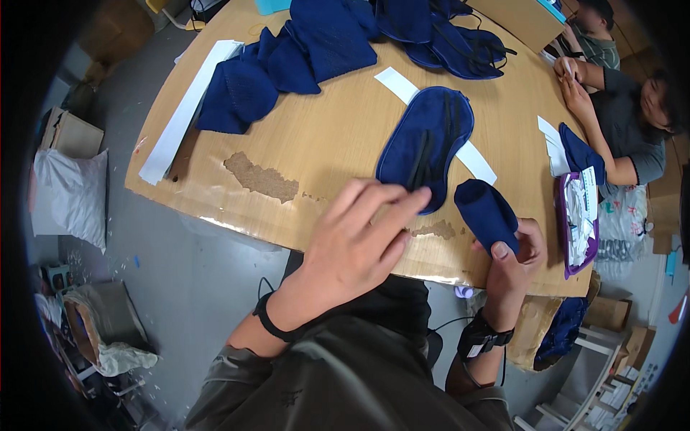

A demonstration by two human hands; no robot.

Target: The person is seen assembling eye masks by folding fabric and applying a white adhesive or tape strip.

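Observation:
A flat navy blue sleep mask (425,136) lies on the wooden table (323,144), across a white paper strip (476,161), its black straps facing up. My left hand (357,241) hovers at the mask's near end, fingers spread, its fingertips at the straps. My right hand (512,260) holds a rolled navy blue mask (486,213) at the table's front edge, thumb pressed on the roll.
Piles of navy blue masks (287,61) cover the far side of the table, beside long white paper strips (188,108). Two other people work at the right end. A purple tray (577,223) with packets sits right of my hand. A white bag (72,194) stands on the floor.

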